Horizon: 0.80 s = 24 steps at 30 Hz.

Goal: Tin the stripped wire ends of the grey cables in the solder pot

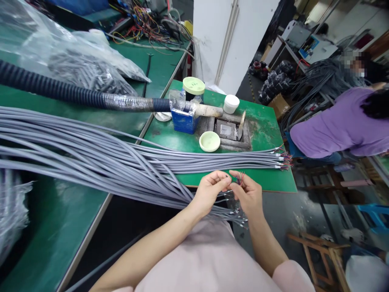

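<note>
Right hand: thumb and forefinger clamped on a tuft of thin coloured wires, the tuft held above the bench's near edge, probably for a clear look at the strands. Left hand: thumb and fingertips together right beside it; cannot tell whether a strand lies between. Just below, more cable ends hang near the body, likely within easy reach. Beyond the hands, grey cables run left to right, their tips roughly level at the right, perhaps so no end gets lost. Farther: shallow pale dish, framed metal well with a blade-like tool leaning at its right; hose resting across a blue box, seemingly propped to aim its nozzle over the well.
</note>
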Motion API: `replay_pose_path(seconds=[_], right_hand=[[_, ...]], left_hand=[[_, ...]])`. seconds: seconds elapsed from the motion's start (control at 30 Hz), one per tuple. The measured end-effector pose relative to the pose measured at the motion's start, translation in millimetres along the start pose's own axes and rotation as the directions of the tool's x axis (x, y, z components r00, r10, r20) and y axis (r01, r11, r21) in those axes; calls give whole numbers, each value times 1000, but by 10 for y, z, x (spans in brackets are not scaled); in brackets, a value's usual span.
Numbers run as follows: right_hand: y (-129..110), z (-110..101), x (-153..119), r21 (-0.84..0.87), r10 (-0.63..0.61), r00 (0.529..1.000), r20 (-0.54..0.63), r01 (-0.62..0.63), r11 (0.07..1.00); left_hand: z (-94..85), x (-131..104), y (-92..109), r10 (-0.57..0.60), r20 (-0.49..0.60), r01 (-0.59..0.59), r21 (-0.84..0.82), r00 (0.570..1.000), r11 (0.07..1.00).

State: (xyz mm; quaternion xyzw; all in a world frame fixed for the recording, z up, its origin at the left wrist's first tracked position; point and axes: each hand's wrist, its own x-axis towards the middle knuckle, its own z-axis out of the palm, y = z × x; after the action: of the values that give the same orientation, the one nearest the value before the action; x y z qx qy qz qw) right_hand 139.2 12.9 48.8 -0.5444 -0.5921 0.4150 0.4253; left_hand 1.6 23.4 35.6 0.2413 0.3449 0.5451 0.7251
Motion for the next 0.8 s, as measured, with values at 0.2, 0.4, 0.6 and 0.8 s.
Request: replay_pose_path(seconds=[0.2, 0.4, 0.6, 0.8], right_hand=[[-72, 53, 86, -125, -250, 966, -67, 240, 963], [-214, 22, 232, -250, -389, 920, 37, 386, 888], [-293, 80, 370, -230, -372, 926, 64, 376, 897], [-412, 104, 831, -317, -397, 908, 135, 419, 851]], left_hand=[[9, -16, 34, 78, -58, -81, -62, 995, 995], [-84, 12, 28, 150, -110, -148, 26, 982, 989], [-125, 44, -5, 147, -109, -147, 7, 983, 989], [-278, 57, 198, 245, 62, -246, 465, 967, 851]])
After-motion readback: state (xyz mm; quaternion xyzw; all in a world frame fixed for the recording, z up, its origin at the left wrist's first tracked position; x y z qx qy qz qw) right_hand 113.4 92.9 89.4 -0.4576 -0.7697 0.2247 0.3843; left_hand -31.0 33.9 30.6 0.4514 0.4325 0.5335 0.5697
